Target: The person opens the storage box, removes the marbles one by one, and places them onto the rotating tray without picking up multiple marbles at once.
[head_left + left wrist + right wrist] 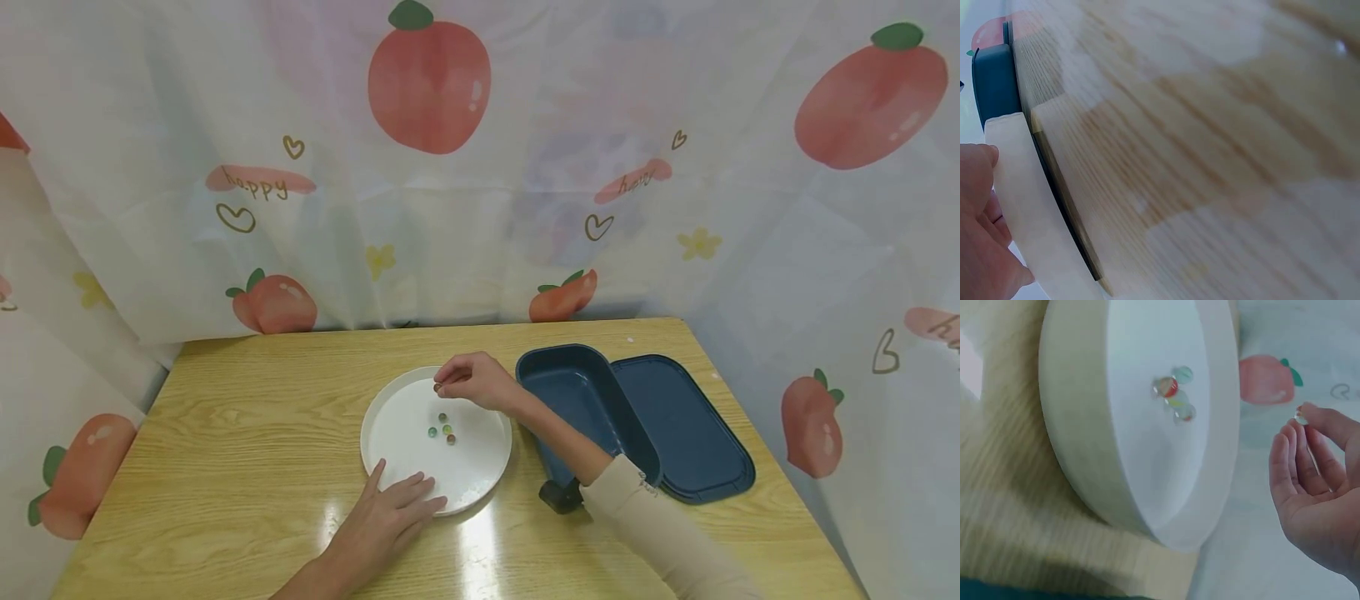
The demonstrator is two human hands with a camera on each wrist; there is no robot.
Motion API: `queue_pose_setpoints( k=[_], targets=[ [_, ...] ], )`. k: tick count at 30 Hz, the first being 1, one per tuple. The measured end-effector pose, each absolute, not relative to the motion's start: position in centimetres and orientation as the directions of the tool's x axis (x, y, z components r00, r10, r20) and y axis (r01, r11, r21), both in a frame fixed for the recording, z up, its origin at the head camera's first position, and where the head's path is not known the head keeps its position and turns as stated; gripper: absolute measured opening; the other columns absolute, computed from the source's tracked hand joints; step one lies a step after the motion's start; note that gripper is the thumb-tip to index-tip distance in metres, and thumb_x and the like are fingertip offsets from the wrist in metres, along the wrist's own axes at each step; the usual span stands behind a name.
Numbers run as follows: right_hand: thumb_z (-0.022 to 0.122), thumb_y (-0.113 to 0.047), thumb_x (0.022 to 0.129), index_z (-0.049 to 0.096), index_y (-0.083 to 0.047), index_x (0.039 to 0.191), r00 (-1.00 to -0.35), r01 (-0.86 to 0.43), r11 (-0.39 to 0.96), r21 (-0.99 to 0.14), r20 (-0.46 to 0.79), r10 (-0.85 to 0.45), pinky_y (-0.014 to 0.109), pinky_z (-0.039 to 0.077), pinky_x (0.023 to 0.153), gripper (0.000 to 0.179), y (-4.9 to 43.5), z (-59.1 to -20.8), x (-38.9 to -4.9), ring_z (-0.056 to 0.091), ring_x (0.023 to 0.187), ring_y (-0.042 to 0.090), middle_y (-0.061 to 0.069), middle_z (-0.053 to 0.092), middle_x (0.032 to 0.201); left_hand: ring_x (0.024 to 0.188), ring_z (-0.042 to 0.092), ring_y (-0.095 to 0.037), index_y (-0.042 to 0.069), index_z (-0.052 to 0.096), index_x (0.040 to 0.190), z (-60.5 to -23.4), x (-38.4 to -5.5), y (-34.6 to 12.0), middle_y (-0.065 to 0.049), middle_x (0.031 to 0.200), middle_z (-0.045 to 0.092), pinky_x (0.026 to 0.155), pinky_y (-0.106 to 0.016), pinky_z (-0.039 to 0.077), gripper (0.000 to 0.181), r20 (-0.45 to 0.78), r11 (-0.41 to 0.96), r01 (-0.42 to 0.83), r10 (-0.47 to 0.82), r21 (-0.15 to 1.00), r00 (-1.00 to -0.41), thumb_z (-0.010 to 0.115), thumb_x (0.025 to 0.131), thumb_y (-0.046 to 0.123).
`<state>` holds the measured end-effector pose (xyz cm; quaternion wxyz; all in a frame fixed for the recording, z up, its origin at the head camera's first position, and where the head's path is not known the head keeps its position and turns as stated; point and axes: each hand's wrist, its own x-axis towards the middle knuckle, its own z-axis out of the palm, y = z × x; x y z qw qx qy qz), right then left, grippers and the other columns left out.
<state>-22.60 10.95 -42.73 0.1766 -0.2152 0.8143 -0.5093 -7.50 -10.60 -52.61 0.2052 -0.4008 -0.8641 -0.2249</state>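
A round white plate [397, 483] with a raised rim lies on the wooden table. Several glass marbles [447, 429] sit close together near its middle; in the right wrist view the marbles [1175, 394] look clear with red, green and yellow inside. Above the plate's far side, my right hand [480, 382] pinches one marble [1300, 415] between thumb and fingertip. My left hand [386, 517] rests with spread fingers on the plate's near rim. From the left wrist, that hand [982, 219] touches the rim's edge.
Right of the plate stands a dark blue rectangular pan [577, 392] with a black handle [561, 497]. Beside it lies a flat dark blue lid or tray [693, 433]. A white curtain with fruit prints [450, 208] hangs behind the table [247, 433].
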Motion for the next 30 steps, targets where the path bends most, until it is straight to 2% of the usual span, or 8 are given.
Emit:
queue_pose_setpoints(
  k=[5,15,23,30],
  targets=[
    [0.073,-0.005,0.09,0.072,0.001,0.104,-0.861,-0.134,0.407,-0.904,-0.097,-0.499,0.026,0.054,0.077,0.015,9.6,-43.9,-22.3,0.068,0.085,0.014,0.004,0.072,0.093,0.114,0.065,-0.025,0.02,0.073,0.115,-52.7,-7.5,-10.6,-0.007,0.12,0.07,0.093,-0.072,0.038,0.025,0.538,0.579,0.785,0.6,0.218,-0.592,0.066,0.092,0.022],
    [0.076,-0.012,0.089,0.076,-0.007,0.096,-0.895,-0.133,0.552,-0.823,-0.14,-0.424,0.024,0.051,0.069,0.008,8.6,-45.8,-22.1,0.064,0.08,0.01,-0.002,0.071,0.088,0.115,0.064,-0.025,0.02,0.073,0.117,-52.5,-7.4,-10.6,-0.007,0.121,0.07,0.095,-0.072,0.037,0.031,0.521,0.583,0.778,0.6,0.234,-0.607,0.074,0.086,0.017],
    [0.077,-0.01,0.088,0.076,-0.008,0.095,-0.902,-0.173,0.593,-0.787,-0.115,-0.416,0.024,0.051,0.07,0.008,8.4,-47.0,-22.2,0.065,0.078,0.008,-0.003,0.071,0.084,0.116,0.064,-0.026,0.021,0.073,0.118,-52.6,-7.4,-10.7,-0.007,0.122,0.069,0.095,-0.072,0.036,0.032,0.511,0.583,0.776,0.603,0.241,-0.612,0.074,0.086,0.017],
    [0.075,-0.008,0.088,0.078,-0.009,0.091,-0.898,-0.187,0.634,-0.75,-0.132,-0.421,0.024,0.048,0.071,0.005,8.3,-47.9,-22.1,0.058,0.075,0.007,-0.005,0.069,0.081,0.116,0.064,-0.025,0.021,0.073,0.118,-52.7,-7.4,-10.7,-0.007,0.123,0.069,0.095,-0.073,0.036,0.031,0.508,0.584,0.774,0.602,0.245,-0.616,0.074,0.087,0.017]
  ],
)
